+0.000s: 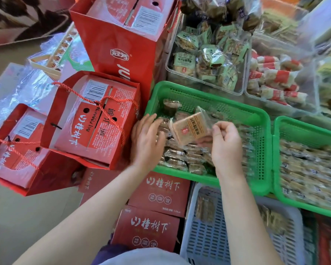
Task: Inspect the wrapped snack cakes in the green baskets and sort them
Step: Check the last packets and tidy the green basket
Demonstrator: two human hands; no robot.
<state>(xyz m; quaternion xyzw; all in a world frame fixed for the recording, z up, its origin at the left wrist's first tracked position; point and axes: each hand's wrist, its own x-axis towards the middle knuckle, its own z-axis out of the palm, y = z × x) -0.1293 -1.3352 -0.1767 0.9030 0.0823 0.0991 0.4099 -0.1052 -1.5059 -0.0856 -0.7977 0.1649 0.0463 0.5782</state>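
A green basket [237, 109] in the middle holds several clear-wrapped brown snack cakes [177, 156] piled along its left side. My right hand [225, 144] pinches one square wrapped snack cake [189, 129] and holds it tilted above that pile. My left hand [145, 138] rests with straight fingers on the cakes at the basket's left edge. A second green basket [281, 127] at the right is filled with rows of wrapped cakes [310, 178].
Red gift bags with boxes [84, 121] stand to the left, red cartons [157, 196] below the basket. A grey slotted basket [208, 236] with a few cakes sits in front. Clear bins [243, 88] of other packaged snacks line the back.
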